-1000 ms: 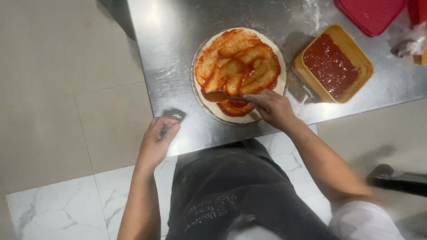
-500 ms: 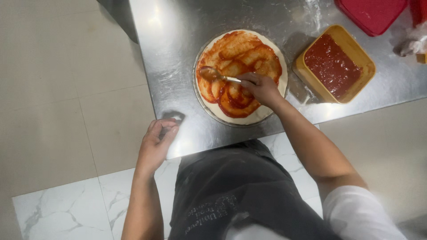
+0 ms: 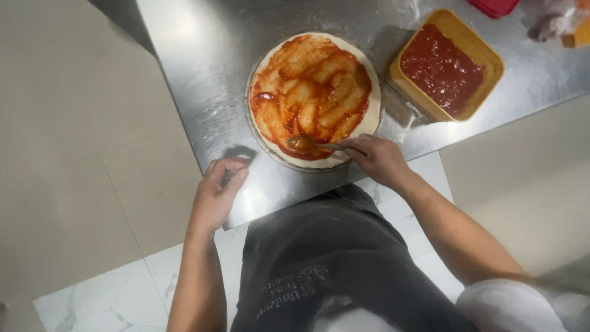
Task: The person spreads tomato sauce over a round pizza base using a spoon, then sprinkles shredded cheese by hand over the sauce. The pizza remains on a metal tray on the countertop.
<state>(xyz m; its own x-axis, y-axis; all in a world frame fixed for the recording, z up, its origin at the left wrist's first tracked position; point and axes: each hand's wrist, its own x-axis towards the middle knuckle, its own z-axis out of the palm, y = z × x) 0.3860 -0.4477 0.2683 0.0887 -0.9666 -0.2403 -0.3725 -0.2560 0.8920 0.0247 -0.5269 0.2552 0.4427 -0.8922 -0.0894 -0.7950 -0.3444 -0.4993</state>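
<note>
Right hand (image 3: 376, 161) is pinching a metal spoon (image 3: 310, 145), its bowl sitting in the red sauce at the near edge of the round pizza dough base (image 3: 314, 98) on the shiny steel table (image 3: 203, 67). Left hand (image 3: 216, 193) is loosely curled, holding nothing, resting on the table's near corner. A square yellow tub of tomato sauce (image 3: 447, 64) sits just right of the dough.
</note>
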